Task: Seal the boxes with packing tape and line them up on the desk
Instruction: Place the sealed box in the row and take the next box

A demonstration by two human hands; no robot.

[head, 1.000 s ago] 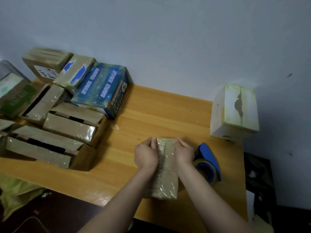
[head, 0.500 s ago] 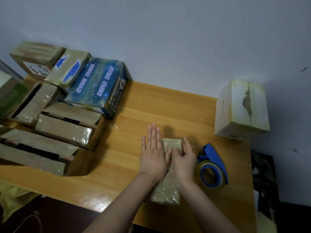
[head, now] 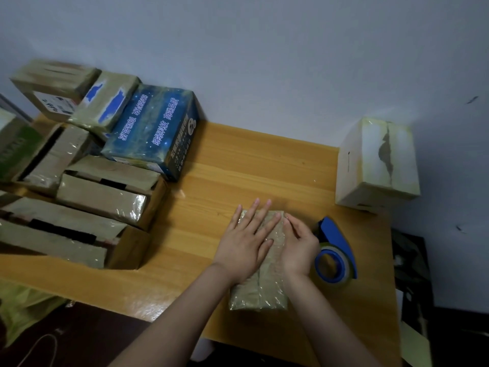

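A small brown box wrapped in shiny tape lies lengthwise on the wooden desk near its front edge. My left hand rests flat on the box's top with fingers spread. My right hand presses along the box's right upper edge, fingers together and slightly curved. Just right of my right hand lies a blue tape dispenser with a roll of tape. A pale taped box stands at the desk's back right corner.
A heap of cardboard boxes fills the desk's left side, among them a dark blue printed box and open brown boxes. A yellow-green bag hangs below the front left edge. The wall runs behind the desk.
My hands went from gripping the box's far end to lying flat on its top. My left hand has slid slightly right over the box. The camera has shifted a little.
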